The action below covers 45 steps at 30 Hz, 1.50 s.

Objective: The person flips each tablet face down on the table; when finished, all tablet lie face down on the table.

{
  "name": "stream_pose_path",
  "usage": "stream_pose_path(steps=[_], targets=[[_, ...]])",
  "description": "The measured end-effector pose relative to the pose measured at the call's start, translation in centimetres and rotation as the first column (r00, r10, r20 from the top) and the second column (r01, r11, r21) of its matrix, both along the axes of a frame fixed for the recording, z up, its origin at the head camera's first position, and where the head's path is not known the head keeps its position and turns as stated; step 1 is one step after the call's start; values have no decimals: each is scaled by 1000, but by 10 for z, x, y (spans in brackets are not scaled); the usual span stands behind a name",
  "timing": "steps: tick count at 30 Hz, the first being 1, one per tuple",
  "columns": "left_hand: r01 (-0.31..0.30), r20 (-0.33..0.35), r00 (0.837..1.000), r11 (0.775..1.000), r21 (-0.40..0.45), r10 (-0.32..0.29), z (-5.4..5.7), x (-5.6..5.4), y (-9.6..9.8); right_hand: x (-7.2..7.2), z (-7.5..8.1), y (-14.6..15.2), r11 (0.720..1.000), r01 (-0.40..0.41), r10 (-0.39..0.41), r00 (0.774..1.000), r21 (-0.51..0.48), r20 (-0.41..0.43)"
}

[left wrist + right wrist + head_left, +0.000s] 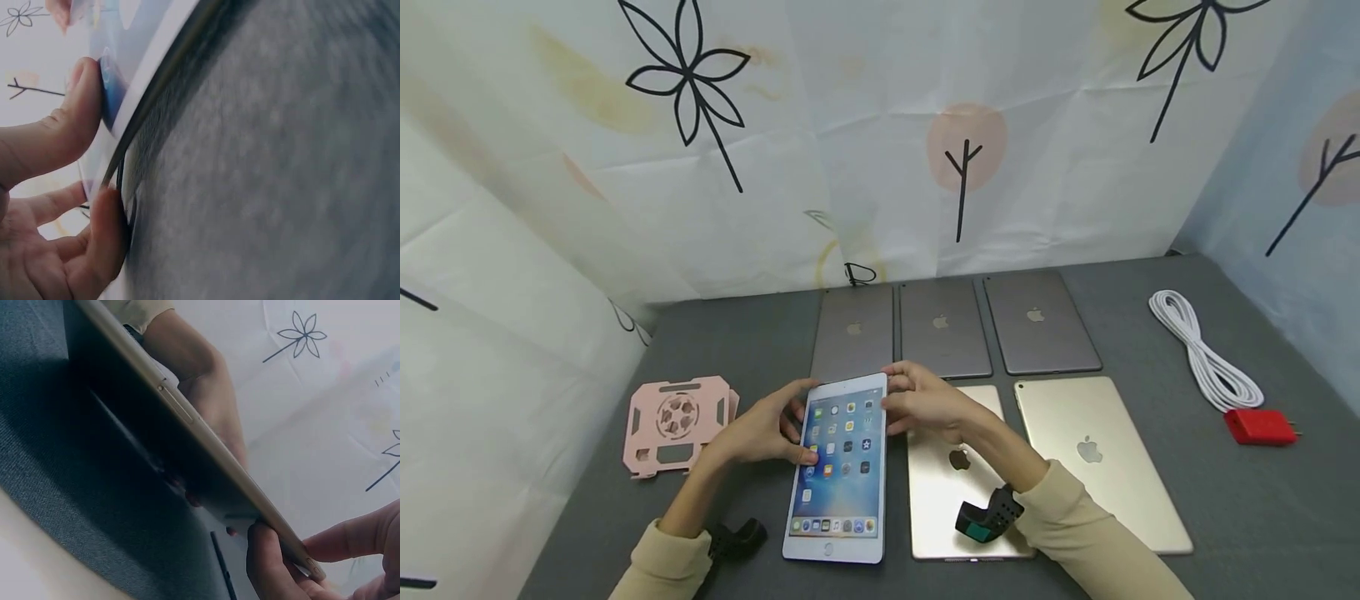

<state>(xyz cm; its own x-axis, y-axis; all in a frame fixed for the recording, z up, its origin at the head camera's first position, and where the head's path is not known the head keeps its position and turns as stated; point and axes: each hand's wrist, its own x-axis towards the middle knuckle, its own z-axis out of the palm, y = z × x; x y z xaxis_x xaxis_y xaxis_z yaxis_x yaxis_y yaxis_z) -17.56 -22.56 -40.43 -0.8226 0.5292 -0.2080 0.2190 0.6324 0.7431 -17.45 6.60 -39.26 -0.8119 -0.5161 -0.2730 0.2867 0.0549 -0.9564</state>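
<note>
A white-fronted tablet [837, 475], its screen lit with app icons, is held tilted up over the grey cloth. My left hand [767, 429] grips its left edge, thumb on the screen and fingers behind; the left wrist view shows the thumb [81, 112] pressing the glass. At the upper right corner, my right hand [928, 404] pinches the edge between thumb and fingers. The right wrist view shows the tablet's thin gold side [187, 415] raised off the cloth. Whether its lower edge touches the table cannot be told. A gold tablet [943, 517] lies beneath my right forearm.
Another gold tablet [1093, 454] lies to the right. Three grey tablets [853, 333] line the back. A pink bracket-like plate [677, 421] lies at left. A coiled white cable [1206, 350] and a red plug [1260, 426] sit far right. Printed cloth [880, 150] hangs behind.
</note>
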Motion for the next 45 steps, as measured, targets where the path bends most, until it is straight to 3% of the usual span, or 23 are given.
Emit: stream_pose_path(steps=[4, 17, 32, 45], targets=[[15, 33, 999, 998, 65, -17, -1, 1, 11, 3, 5, 7, 999, 38, -36, 998, 28, -47], [8, 71, 997, 995, 101, -15, -4, 1, 48, 9, 24, 36, 996, 40, -28, 990, 82, -141], [85, 38, 996, 996, 30, -86, 0, 2, 73, 17, 33, 49, 987, 82, -53, 978, 139, -204], [114, -1, 993, 993, 7, -114, -5, 2, 88, 21, 36, 53, 981, 119, -82, 971, 156, -223]])
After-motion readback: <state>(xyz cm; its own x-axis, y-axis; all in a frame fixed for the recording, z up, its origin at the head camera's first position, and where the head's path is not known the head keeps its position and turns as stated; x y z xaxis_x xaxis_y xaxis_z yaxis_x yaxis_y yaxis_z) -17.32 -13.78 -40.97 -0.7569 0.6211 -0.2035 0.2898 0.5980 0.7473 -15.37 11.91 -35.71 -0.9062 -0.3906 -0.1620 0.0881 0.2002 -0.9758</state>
